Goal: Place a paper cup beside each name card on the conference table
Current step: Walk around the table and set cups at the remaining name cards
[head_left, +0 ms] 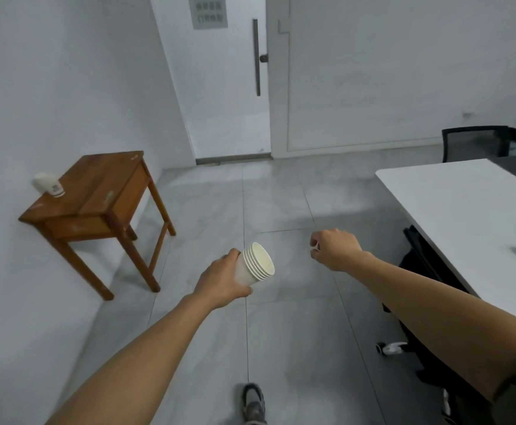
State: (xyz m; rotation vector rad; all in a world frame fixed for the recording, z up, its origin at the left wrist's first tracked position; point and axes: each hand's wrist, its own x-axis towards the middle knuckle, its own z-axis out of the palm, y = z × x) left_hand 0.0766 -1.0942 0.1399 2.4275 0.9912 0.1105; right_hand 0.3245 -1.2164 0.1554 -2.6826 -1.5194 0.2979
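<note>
Your shoe (253, 404) stands on open grey floor (281, 194), your left hand (224, 282) grasping the tilted paper cup stack (255, 264), right hand (336, 250) loosely curled near the white tabletop (465, 204) edge.

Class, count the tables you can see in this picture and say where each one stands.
2. A small wooden table stands against the left wall; a white conference table is at the right, running out of frame.
</note>
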